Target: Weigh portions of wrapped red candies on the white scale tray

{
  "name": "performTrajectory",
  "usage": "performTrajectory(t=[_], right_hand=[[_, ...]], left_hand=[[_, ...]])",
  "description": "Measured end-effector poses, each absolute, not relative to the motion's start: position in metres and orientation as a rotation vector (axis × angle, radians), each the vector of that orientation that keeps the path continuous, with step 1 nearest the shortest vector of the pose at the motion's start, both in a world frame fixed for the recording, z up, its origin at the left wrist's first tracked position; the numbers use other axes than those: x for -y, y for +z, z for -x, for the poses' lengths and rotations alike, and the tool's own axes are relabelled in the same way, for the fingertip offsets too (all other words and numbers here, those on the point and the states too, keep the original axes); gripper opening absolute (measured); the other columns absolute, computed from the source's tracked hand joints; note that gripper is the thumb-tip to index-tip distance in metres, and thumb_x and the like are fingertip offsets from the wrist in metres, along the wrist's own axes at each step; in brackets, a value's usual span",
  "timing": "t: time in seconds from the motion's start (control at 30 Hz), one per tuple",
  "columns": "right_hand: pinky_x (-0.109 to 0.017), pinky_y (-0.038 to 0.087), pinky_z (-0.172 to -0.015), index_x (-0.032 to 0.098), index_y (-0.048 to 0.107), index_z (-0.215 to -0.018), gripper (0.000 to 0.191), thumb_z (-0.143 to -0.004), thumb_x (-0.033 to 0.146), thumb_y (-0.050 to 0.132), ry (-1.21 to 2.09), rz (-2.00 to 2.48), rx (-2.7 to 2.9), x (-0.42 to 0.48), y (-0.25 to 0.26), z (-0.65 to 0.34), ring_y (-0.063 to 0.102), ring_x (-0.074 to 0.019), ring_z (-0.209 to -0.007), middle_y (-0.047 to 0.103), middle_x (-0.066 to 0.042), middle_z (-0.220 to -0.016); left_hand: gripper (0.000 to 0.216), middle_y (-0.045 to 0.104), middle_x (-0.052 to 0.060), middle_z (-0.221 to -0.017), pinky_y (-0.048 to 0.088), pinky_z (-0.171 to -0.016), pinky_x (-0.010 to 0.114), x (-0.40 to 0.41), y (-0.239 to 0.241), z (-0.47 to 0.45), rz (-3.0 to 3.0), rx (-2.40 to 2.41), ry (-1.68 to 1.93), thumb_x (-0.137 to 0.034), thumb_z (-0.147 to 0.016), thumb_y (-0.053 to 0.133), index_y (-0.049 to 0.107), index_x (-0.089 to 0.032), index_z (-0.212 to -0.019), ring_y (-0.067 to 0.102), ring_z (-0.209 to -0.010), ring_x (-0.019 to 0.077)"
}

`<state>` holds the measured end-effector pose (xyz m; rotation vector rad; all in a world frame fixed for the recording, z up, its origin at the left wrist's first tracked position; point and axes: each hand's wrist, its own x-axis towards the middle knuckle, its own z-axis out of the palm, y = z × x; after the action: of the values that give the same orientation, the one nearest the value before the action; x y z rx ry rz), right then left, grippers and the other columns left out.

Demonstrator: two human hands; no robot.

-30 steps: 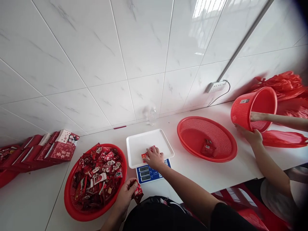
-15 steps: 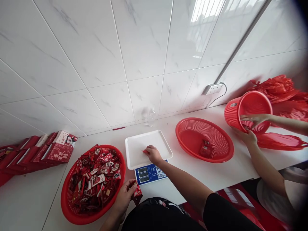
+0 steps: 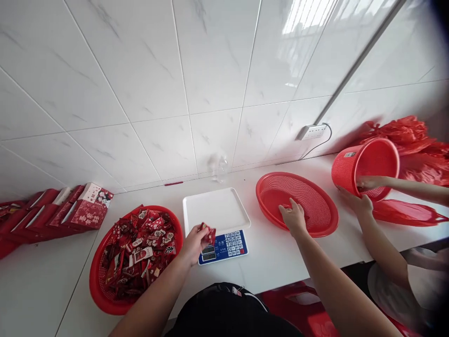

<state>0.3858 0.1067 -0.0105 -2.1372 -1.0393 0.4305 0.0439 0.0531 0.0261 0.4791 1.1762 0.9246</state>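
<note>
My left hand (image 3: 195,243) is closed around a small red candy packet (image 3: 211,235), in front of the scale's white tray (image 3: 217,210) and over part of the blue display panel (image 3: 228,247). To the right, my right hand (image 3: 293,215) reaches into a shallow red plastic basket (image 3: 317,206). Its fingers are apart, and a bit of red shows by the fingertips. The packets lying in that basket are hidden behind the hand. On my left stands a red basket (image 3: 96,285) heaped with red-wrapped candies (image 3: 140,252).
Red gift boxes (image 3: 84,208) stand in a row at the far left. A clear bottle (image 3: 222,169) is by the wall, under a power strip (image 3: 312,132). At right, another person's hands (image 3: 361,206) hold a tilted red basket (image 3: 343,168) near red plastic bags (image 3: 410,135).
My right hand has moved from above the scale tray to the right basket. The left hand, still holding the packet, has risen toward the tray. The other person's hand has gone deeper into their basket.
</note>
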Motion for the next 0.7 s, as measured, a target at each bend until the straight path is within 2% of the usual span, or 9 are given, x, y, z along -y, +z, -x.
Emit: performTrajectory(t=[0.1, 0.17, 0.37, 0.47, 0.53, 0.63, 0.7], right_hand=[[-0.043, 0.036, -0.096, 0.018, 0.045, -0.126, 0.060, -0.073, 0.046, 0.048, 0.477, 2.091, 1.158, -0.096, -0.019, -0.364, 0.031, -0.0314, -0.126, 0.037, -0.016, -0.133], [-0.044, 0.037, -0.095, 0.016, 0.047, -0.124, 0.056, -0.074, 0.044, 0.046, 0.488, 2.061, 1.273, -0.087, -0.026, -0.344, 0.035, -0.0310, -0.124, 0.040, -0.016, -0.131], [-0.045, 0.037, -0.097, 0.022, 0.057, -0.109, 0.037, -0.079, 0.037, 0.045, 0.463, 1.731, 1.850, -0.049, -0.047, -0.285, 0.042, -0.0274, -0.119, 0.049, -0.010, -0.126], [-0.043, 0.040, -0.095, 0.024, 0.057, -0.110, 0.034, -0.081, 0.037, 0.044, 0.615, 1.647, 1.982, -0.035, -0.044, -0.257, 0.045, -0.0249, -0.117, 0.052, -0.008, -0.124], [-0.041, 0.042, -0.094, 0.025, 0.056, -0.112, 0.034, -0.083, 0.036, 0.042, 0.740, 1.654, 2.014, -0.032, -0.037, -0.242, 0.047, -0.0236, -0.116, 0.051, -0.008, -0.127], [-0.041, 0.043, -0.094, 0.026, 0.055, -0.113, 0.034, -0.083, 0.033, 0.041, 0.850, 1.621, 2.052, -0.033, -0.024, -0.227, 0.047, -0.0225, -0.117, 0.048, -0.006, -0.130], [-0.040, 0.044, -0.092, 0.027, 0.055, -0.112, 0.033, -0.083, 0.033, 0.041, 0.870, 1.599, 2.057, -0.034, -0.018, -0.223, 0.049, -0.0226, -0.115, 0.048, -0.006, -0.130]], left_hand=[[0.050, 0.052, 0.011, -0.121, 0.046, -0.086, 0.032, -0.080, 0.019, -0.049, -0.610, -1.250, 0.930, -0.030, -0.073, 0.062, 0.043, -0.022, -0.118, 0.056, -0.104, 0.0189], [0.060, 0.041, 0.012, -0.134, 0.042, -0.092, 0.037, -0.085, 0.009, -0.042, -0.851, -1.441, 0.908, -0.033, -0.071, 0.062, 0.038, -0.024, -0.125, 0.049, -0.115, 0.0232], [0.039, 0.044, 0.010, -0.132, 0.024, -0.106, 0.042, -0.048, -0.031, 0.029, -1.815, -1.843, 0.740, -0.028, -0.075, 0.052, 0.053, -0.020, -0.114, 0.030, -0.128, 0.0251], [0.045, 0.041, 0.010, -0.136, 0.020, -0.106, 0.046, -0.022, -0.040, 0.073, -1.777, -2.009, 0.448, -0.040, -0.078, 0.049, 0.052, -0.020, -0.118, 0.026, -0.130, 0.0282], [0.047, 0.039, 0.007, -0.138, 0.019, -0.106, 0.043, -0.011, -0.042, 0.093, -1.719, -1.975, 0.287, -0.045, -0.081, 0.043, 0.048, -0.024, -0.123, 0.025, -0.131, 0.0257], [0.049, 0.037, 0.006, -0.140, 0.019, -0.105, 0.039, -0.009, -0.038, 0.103, -1.732, -1.977, 0.183, -0.044, -0.082, 0.041, 0.044, -0.024, -0.127, 0.025, -0.131, 0.0243], [0.048, 0.042, 0.009, -0.135, 0.026, -0.101, 0.038, -0.015, -0.033, 0.100, -1.738, -2.033, 0.172, -0.041, -0.081, 0.045, 0.046, -0.021, -0.125, 0.032, -0.126, 0.0261]])
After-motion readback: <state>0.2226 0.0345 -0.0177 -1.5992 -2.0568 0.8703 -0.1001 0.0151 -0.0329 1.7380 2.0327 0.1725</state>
